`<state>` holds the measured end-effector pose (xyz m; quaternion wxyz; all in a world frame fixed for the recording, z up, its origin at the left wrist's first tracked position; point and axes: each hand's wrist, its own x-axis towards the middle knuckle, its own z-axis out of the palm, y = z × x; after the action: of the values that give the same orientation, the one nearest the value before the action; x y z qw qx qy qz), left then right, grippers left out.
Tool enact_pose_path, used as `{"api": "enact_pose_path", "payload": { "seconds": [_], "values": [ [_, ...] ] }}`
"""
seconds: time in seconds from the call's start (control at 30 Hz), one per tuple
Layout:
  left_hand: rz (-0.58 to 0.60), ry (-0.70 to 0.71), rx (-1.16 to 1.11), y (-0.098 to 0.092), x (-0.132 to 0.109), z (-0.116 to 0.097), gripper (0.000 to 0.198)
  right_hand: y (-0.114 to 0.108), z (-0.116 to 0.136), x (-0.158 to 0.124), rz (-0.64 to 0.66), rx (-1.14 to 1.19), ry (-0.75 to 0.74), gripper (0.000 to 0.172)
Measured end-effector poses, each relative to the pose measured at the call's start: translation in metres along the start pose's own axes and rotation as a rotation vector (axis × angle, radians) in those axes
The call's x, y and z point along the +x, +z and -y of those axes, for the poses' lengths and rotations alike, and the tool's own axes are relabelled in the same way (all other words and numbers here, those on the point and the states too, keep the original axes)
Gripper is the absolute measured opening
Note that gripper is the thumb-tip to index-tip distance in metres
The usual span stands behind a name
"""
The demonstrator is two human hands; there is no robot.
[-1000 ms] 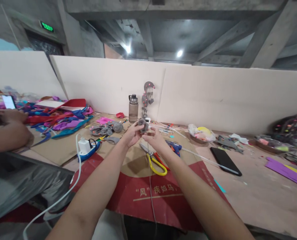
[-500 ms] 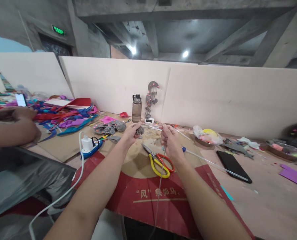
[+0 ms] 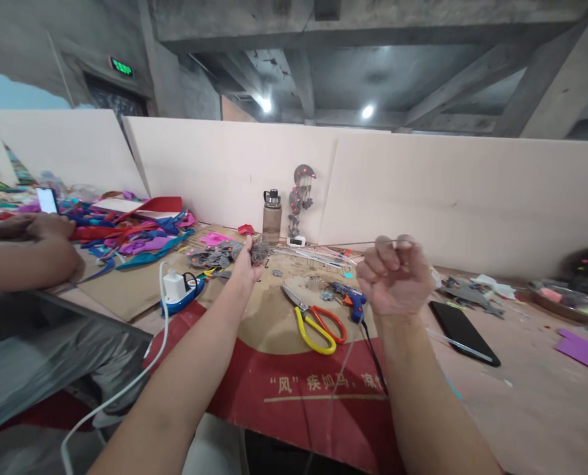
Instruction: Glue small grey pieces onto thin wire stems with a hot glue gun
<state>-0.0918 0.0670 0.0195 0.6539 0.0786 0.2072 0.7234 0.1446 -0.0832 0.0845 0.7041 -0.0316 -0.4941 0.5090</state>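
My left hand (image 3: 247,269) is closed around a small fuzzy grey bundle, which looks like yarn (image 3: 261,251), above the cardboard. My right hand (image 3: 396,277) is raised to the right, with fingers curled and thumb and fingertips together; whatever they pinch is too blurred to make out. A faint pale strand (image 3: 342,377) crosses the red cardboard below. Between my arms lie scissors (image 3: 318,324) with one yellow and one red handle. Beside my right wrist is a blue glue gun (image 3: 356,302). Grey felt pieces (image 3: 213,254) with pink dots lie left of my left hand.
A bottle (image 3: 272,221) and a small white clock (image 3: 296,242) stand by the partition, near a grey moon hanging (image 3: 303,175). A blue-based power socket (image 3: 177,297) trails a white cable. A black phone (image 3: 464,333) lies right. Another person's hand (image 3: 51,225) is far left.
My right hand has moved right and up, away from the left, uncovering the glue gun. My left hand has shifted slightly left with the grey bundle. The strand below has become fainter.
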Motion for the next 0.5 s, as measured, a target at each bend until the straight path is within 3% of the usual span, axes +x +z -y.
{"api": "enact_pose_path", "payload": {
  "seconds": [0.1, 0.2, 0.27, 0.33, 0.37, 0.4, 0.47, 0.5],
  "values": [
    [-0.077, 0.031, -0.037, 0.0, -0.002, -0.007, 0.027, -0.008, 0.016, -0.003, 0.14, 0.072, -0.047, 0.025],
    [-0.096, 0.039, 0.003, 0.002, -0.006, -0.01, 0.03, -0.015, 0.021, -0.004, 0.457, 0.091, -0.017, 0.034],
    [-0.046, 0.042, 0.036, 0.005, -0.01, -0.009, 0.029, -0.015, 0.014, -0.003, 0.714, -0.08, 0.128, 0.034],
    [0.02, 0.05, 0.085, 0.008, -0.016, -0.005, 0.026, -0.011, -0.004, -0.003, 0.808, -0.445, 0.402, 0.026],
    [0.056, 0.064, 0.115, 0.009, -0.019, -0.002, 0.024, -0.009, -0.017, -0.004, 0.711, -0.635, 0.546, 0.022],
    [0.095, 0.084, 0.149, 0.011, -0.023, 0.002, 0.023, -0.006, -0.032, -0.004, 0.533, -0.745, 0.566, 0.021],
    [0.193, 0.134, 0.223, 0.013, -0.033, 0.011, 0.024, -0.003, -0.065, -0.008, 0.144, -0.799, 0.505, 0.021],
    [0.25, 0.147, 0.273, 0.013, -0.039, 0.016, 0.026, -0.003, -0.08, -0.01, 0.013, -0.764, 0.49, 0.025]
  ]
}}
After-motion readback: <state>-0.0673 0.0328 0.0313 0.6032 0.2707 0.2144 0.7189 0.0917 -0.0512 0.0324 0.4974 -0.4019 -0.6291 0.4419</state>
